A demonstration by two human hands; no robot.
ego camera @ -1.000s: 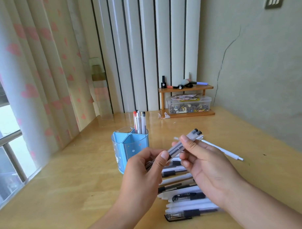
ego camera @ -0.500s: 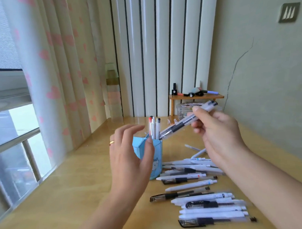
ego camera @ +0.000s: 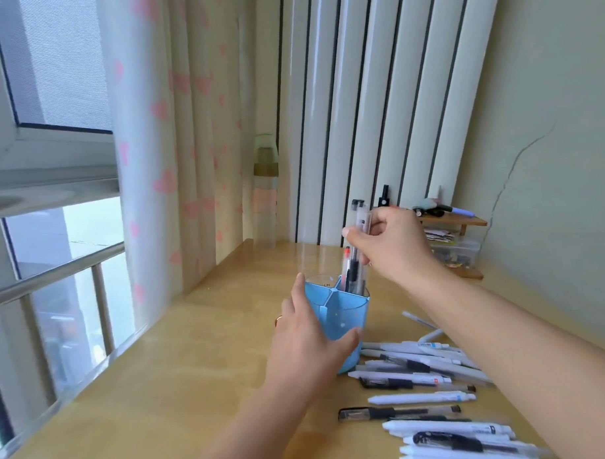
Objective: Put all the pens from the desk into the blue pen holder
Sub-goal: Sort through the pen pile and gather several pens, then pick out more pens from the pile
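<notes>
The blue pen holder stands on the wooden desk, divided into compartments. My left hand wraps around its left side and front. My right hand is above the holder and pinches clear pens with black caps, held upright with their lower ends inside the back right compartment, beside a red-tipped pen. Several white and clear pens lie in a loose row on the desk to the right of the holder.
A small wooden shelf with a clear box and small items stands at the back right by the wall. A tall clear bottle is in the back corner. A curtain and a window with a railing line the desk's left edge.
My right hand swung the pens from a slant to upright and lowered their tips into the holder. My left hand, open before, closed around the holder. The camera tilted.
</notes>
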